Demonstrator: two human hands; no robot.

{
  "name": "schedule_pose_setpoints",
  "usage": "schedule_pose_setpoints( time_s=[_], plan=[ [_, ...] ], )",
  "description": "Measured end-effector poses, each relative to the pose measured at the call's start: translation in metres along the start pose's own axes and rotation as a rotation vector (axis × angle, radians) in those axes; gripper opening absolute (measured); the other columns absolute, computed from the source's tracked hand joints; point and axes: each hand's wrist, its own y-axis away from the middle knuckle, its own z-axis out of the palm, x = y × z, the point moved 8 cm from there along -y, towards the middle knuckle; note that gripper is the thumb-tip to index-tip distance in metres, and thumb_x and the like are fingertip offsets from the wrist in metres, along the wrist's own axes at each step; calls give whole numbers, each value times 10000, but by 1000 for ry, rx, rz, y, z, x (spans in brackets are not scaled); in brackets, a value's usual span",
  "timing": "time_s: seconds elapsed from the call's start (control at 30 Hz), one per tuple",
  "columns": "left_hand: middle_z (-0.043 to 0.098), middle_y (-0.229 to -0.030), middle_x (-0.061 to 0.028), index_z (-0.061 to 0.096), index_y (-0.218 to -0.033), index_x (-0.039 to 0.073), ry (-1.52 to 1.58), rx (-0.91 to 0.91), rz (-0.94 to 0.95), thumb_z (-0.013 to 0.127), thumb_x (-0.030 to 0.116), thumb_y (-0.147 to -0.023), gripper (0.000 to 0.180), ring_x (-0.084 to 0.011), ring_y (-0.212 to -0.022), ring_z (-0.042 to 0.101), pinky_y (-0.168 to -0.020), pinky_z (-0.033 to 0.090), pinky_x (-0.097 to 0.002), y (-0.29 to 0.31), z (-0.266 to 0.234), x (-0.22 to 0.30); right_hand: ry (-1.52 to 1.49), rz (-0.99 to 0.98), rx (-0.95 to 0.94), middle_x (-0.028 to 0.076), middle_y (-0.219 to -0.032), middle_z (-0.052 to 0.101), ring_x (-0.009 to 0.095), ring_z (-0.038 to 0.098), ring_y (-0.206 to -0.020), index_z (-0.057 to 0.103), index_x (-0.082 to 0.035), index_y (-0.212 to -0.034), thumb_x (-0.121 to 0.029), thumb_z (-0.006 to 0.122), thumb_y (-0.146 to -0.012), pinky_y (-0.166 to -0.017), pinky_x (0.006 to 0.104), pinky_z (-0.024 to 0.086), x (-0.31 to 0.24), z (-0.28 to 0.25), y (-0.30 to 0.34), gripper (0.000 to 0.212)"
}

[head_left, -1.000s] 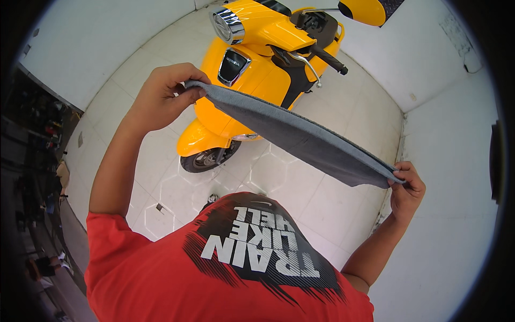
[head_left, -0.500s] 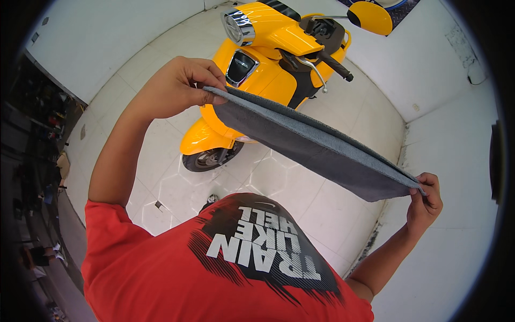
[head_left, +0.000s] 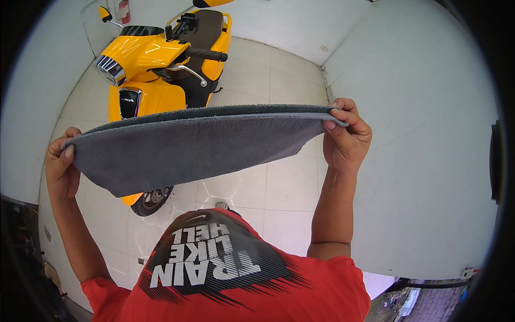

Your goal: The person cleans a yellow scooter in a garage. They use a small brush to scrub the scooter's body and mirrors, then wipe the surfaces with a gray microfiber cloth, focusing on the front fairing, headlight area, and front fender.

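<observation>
A grey cloth (head_left: 188, 147) is stretched out flat in front of me, held by two corners. My left hand (head_left: 60, 169) pinches its left corner and my right hand (head_left: 346, 137) grips its right corner. Behind the cloth stands a yellow scooter (head_left: 161, 64) with a black seat and handlebars. The cloth hides the scooter's lower front; only its front wheel (head_left: 152, 197) shows below the cloth's edge. My red shirt fills the lower part of the view.
The floor (head_left: 268, 188) is of pale glossy tiles. White walls (head_left: 418, 134) close in on the right and at the back, another on the left. A red fire extinguisher (head_left: 124, 9) stands at the back left corner.
The view has swung, so the scooter now sits upper left. Both hands have lifted and levelled the cloth, which now spreads broad across the scooter's front instead of slanting down to the right.
</observation>
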Motion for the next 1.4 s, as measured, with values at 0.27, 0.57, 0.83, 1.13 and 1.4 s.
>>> schedule_pose_setpoints(
  time_s=[0.27, 0.57, 0.83, 1.13, 1.4],
  plan=[
    [582, -1087, -62, 715, -959, 71, 74, -69, 66, 728, 50, -822, 139, -145, -957, 609, -895, 480, -311, -1, -22, 5, -16, -64, -28, 143, -1047, 619, 185, 578, -928, 731, 41, -987, 162, 717, -762, -775, 291, 486, -7, 5, 0, 256],
    [692, -1054, -128, 685, -971, 56, -175, 86, 362, 707, -51, -825, 183, -166, -977, 650, -896, 511, -309, -4, -9, 18, 25, 24, 106, 121, -933, 662, 175, 626, -857, 707, 17, -1000, 169, 725, -752, -801, 299, 520, -3, -9, 3, 291],
    [693, -1096, -167, 512, -1147, 50, -67, 613, 415, 672, 15, -915, 284, -169, -1007, 643, -930, 498, -283, -10, 35, 3, 113, 8, 258, 142, -1017, 672, 196, 630, -935, 587, 6, -1064, 1, 649, -932, -855, 333, 527, 37, 9, 10, 146],
    [609, -1117, -86, 438, -1278, 287, 484, 138, 1204, 521, 81, -1006, 352, -182, -916, 604, -770, 558, -340, 71, 66, 150, -271, -753, -196, 180, -970, 611, 206, 578, -797, 540, -76, -1163, -107, 522, -1001, -681, 306, 506, -134, 124, 17, 166],
    [578, -1161, -166, 448, -1267, 130, 1296, -319, 439, 621, 14, -935, 391, -200, -1031, 639, -889, 577, -281, -77, 218, 72, 69, -555, -167, 118, -1056, 640, 132, 603, -970, 543, 30, -1267, 15, 575, -966, -901, 254, 469, -72, 254, -36, 303]
  ],
)
